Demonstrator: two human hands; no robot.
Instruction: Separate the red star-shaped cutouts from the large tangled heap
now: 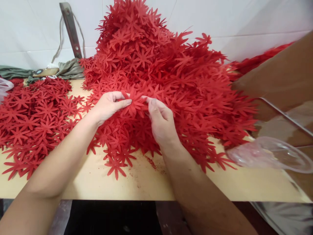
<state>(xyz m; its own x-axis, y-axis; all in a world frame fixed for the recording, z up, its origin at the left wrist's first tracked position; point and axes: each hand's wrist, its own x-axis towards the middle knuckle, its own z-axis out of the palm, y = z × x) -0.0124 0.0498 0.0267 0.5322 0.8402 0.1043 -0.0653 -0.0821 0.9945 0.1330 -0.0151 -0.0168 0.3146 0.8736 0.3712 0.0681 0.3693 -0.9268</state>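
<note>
Between my two hands is a red flower-shaped cutout (134, 101) with long narrow petals, possibly more than one layer thick. My left hand (111, 102) pinches its left side, thumb on top. At the right side of the flower, my right hand (161, 117) has its thumb and index finger pressed together; whatever lies between those fingertips is too small to make out. Behind and below both hands rises a large pile of red flower cutouts (146, 58). A lower, looser spread of similar cutouts (36, 120) lies on the left of the table.
The pale table (97, 182) has its front edge near me. On the right stand a brown cardboard box (276, 71) and a clear plastic container (269, 155) lying tipped. At the back left are a metal bar (70, 31) and greenish cloth (70, 68) against the white tiled wall.
</note>
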